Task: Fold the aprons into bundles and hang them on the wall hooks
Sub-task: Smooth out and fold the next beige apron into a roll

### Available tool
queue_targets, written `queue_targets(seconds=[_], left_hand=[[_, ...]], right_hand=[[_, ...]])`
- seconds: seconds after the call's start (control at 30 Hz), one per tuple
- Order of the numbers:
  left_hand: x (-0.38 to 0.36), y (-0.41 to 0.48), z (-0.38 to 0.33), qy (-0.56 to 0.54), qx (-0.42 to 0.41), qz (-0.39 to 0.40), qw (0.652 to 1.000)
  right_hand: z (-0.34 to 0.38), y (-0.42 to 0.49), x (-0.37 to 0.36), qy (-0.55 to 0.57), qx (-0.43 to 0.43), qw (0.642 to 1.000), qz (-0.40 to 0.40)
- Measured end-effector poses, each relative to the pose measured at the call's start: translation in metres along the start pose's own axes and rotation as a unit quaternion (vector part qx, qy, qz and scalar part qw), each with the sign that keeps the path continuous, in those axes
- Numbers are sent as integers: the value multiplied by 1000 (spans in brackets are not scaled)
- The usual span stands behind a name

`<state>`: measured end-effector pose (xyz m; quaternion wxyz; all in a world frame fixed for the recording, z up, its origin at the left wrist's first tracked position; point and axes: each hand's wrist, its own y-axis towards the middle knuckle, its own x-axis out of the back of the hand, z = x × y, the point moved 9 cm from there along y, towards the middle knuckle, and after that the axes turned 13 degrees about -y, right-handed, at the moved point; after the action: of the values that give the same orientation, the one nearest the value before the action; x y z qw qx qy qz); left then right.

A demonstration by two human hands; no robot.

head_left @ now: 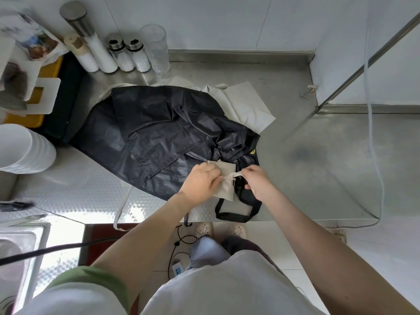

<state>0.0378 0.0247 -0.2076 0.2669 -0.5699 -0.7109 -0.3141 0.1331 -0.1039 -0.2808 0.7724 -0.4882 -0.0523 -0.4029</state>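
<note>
Steel counter [318, 155]; beige bundle [225, 178] gripped both hands; black apron [159, 133] crumpled.

The left hand [201, 180] and right hand [259, 183] sit close together, fingers curled. The left grips the beige bundle [225, 170]; the right pinches its tie [236, 175].

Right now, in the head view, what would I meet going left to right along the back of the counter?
Tall steel-capped canister → left small shaker → right small shaker → clear glass → small wall hook. The beige-lidded jar overlaps the canister, so it is left out.
</note>
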Motion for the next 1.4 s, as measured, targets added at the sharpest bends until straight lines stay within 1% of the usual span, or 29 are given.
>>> queue_targets(seconds=[0.07, 0.17, 0.27, 0.33, 0.4, 0.47, 0.5, 0.57, 0.6, 0.63, 0.67, 0.7, 0.73, 0.77, 0.8, 0.83, 0.9, 0.97, 1.03, 1.07, 1.1, 1.13, 1.2, 1.27, 1.33, 1.4], left_hand=[[0, -10, 15, -55, 60, 4, 997], [8, -19, 25, -128, 130, -8, 983], [3, -23, 39, -165, 198, 7, 966], [-2, -23, 49, -176, 253, 19, 951], [0, -20, 52, -160, 282, 19, 946], [13, -10, 45, -133, 258, -9, 957], [22, -3, 38, -102, 216, -32, 970], [34, 6, 13, -18, 105, -66, 992], [32, 7, 2, 17, 59, -65, 996], [24, 7, -7, 45, 22, -41, 998], [11, 4, -12, 70, 2, 1, 998], [-1, 1, -14, 101, 0, 43, 994], [-13, -4, -11, 133, 16, 80, 988], [-21, -9, -7, 161, 40, 104, 981], [-23, -11, -4, 177, 61, 109, 976], [-21, -10, -2, 188, 75, 94, 975], [-11, -4, -4, 159, 89, 55, 982], [2, 5, -10, 83, 83, 16, 993], [21, 11, -11, 4, 125, -26, 992], [29, 14, -7, -49, 161, -41, 985], [34, 14, -2, -117, 206, -56, 970], [39, 15, 4, -199, 253, -77, 944], [42, 15, 11, -349, 312, -123, 875], [41, 19, 12, -458, 331, -146, 812], [37, 25, 13, -538, 335, -144, 760], [35, 32, 7, -582, 331, -126, 732]], right_hand=[[-7, 3, -1, 5, -9, 1000, -20], [-9, 7, -10, 46, -15, 999, -23], [-9, 8, -11, 25, -9, 999, -28], [-5, 3, -7, 17, 16, 999, -33], [6, -3, 0, 27, 67, 997, -36], [21, -9, 3, 47, 111, 993, -16], [28, -11, 2, 57, 123, 991, 1], [38, -14, -2, 86, 123, 988, 39], [41, -15, -5, 103, 117, 986, 55], [45, -18, -5, 117, 113, 985, 64], [45, -19, -7, 131, 105, 983, 75], [47, -21, -7, 144, 102, 981, 83], [48, -23, -7, 156, 101, 978, 94], [51, -25, -6, 164, 101, 976, 104], [54, -27, -6, 172, 105, 973, 112], [57, -30, -5, 179, 112, 970, 117], [67, -35, -1, 203, 136, 962, 124], [80, -43, 8, 244, 170, 947, 124], [91, -49, 23, 245, 204, 944, 87], [95, -50, 32, 221, 212, 950, 53], [96, -51, 38, 191, 211, 958, 23], [97, -52, 42, 160, 205, 965, 3], [98, -53, 39, 97, 190, 977, 1], [103, -58, 35, 51, 187, 981, 0], [112, -64, 37, 6, 202, 979, -24], [120, -68, 39, -7, 209, 977, -34]])
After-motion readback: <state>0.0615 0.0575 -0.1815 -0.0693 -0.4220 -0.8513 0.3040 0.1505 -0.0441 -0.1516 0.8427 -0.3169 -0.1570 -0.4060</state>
